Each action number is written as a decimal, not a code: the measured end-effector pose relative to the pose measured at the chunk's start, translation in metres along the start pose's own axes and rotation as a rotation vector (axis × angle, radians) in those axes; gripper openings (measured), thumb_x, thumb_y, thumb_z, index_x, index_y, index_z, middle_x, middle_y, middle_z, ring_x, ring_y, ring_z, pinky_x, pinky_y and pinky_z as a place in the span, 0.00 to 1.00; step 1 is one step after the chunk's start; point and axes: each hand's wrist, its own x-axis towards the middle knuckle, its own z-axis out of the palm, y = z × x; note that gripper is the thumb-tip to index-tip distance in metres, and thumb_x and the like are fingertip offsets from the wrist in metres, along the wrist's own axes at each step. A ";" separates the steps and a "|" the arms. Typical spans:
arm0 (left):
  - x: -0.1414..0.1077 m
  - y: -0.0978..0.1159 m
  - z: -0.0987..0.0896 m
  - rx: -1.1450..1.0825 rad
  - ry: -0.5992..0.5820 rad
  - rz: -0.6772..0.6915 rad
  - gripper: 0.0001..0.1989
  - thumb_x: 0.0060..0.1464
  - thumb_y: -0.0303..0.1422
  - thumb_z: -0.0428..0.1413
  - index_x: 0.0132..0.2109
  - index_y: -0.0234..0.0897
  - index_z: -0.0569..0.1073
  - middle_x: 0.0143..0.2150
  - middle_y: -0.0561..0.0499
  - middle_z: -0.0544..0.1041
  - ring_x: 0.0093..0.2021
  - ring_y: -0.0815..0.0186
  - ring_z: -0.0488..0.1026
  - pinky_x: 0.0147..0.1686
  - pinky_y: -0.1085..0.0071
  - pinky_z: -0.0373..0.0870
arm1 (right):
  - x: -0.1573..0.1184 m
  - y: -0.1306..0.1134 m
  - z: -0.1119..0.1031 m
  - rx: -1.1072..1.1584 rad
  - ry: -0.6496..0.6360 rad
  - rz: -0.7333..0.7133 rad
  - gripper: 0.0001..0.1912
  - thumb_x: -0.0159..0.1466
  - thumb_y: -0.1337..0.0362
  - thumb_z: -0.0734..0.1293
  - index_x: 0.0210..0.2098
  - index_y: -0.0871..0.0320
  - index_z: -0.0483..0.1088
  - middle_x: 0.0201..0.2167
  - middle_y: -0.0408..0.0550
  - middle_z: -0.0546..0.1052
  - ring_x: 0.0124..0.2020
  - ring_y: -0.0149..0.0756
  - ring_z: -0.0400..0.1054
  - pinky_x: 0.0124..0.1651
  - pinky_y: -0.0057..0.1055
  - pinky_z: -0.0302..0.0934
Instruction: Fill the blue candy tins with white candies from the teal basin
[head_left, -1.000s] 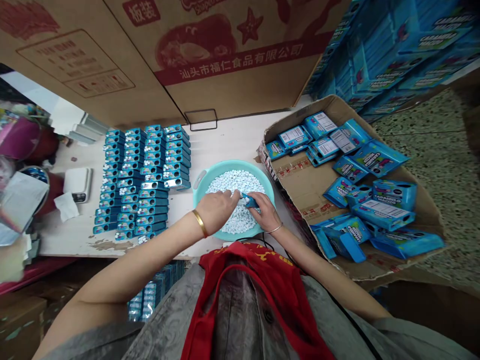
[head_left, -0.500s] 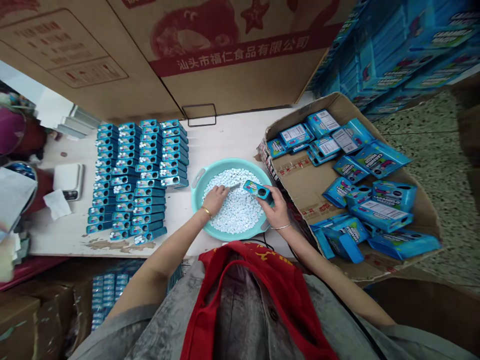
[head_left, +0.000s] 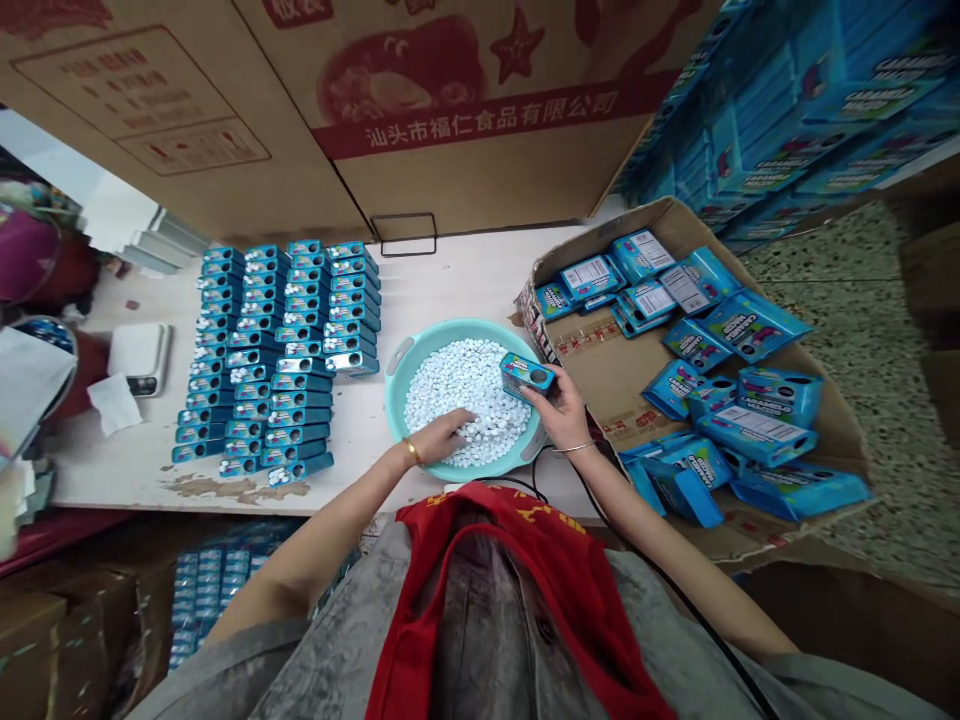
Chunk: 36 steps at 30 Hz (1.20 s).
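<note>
A turquoise plastic basin (head_left: 401,375) filled with small white candies (head_left: 457,375) stands in front of me. My left hand (head_left: 441,437) is low in the basin, its fingers curled together at the candies; what they grip is hidden among the white pieces. Over the basin's right side, my right hand (head_left: 564,412) is closed around a small blue candy box (head_left: 527,374). The box is tilted, with a dark round opening on its upper face.
Rows of blue boxes (head_left: 300,380) stand at the left, some topped with white pieces. An open carton (head_left: 622,385) of blue boxes sits right of the basin. Behind is a large cardboard box (head_left: 480,185). A white scale (head_left: 139,358) lies far left; a black cable passes my right arm.
My left hand has moved down and toward me in the basin; a thin greyish piece at its fingertips no longer shows. My right hand has shifted slightly right with the box.
</note>
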 end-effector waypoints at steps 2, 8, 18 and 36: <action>-0.011 0.011 -0.025 0.011 0.030 0.040 0.18 0.59 0.29 0.50 0.56 0.32 0.65 0.54 0.39 0.71 0.53 0.59 0.70 0.53 0.60 0.68 | 0.000 -0.004 -0.001 -0.046 -0.006 -0.027 0.20 0.62 0.56 0.67 0.52 0.54 0.64 0.45 0.49 0.74 0.46 0.40 0.69 0.51 0.40 0.66; -0.020 0.063 -0.091 0.213 0.051 0.077 0.17 0.60 0.25 0.48 0.56 0.33 0.65 0.52 0.41 0.72 0.54 0.60 0.68 0.55 0.61 0.66 | -0.004 -0.017 0.007 -0.146 -0.112 -0.132 0.16 0.63 0.64 0.64 0.51 0.53 0.67 0.47 0.53 0.72 0.50 0.44 0.68 0.54 0.44 0.64; 0.003 0.172 -0.089 0.841 -0.111 -0.234 0.18 0.63 0.21 0.42 0.57 0.29 0.65 0.44 0.38 0.74 0.45 0.55 0.74 0.40 0.61 0.72 | -0.013 -0.010 0.026 -0.164 -0.217 -0.219 0.20 0.62 0.69 0.61 0.54 0.52 0.65 0.49 0.53 0.72 0.53 0.46 0.66 0.60 0.52 0.61; -0.014 0.006 0.003 0.433 -0.122 -0.398 0.16 0.57 0.18 0.43 0.49 0.29 0.68 0.49 0.34 0.71 0.51 0.53 0.70 0.49 0.54 0.70 | -0.002 -0.014 0.010 -0.101 -0.060 -0.080 0.16 0.64 0.56 0.66 0.50 0.54 0.66 0.44 0.51 0.74 0.46 0.44 0.69 0.51 0.42 0.65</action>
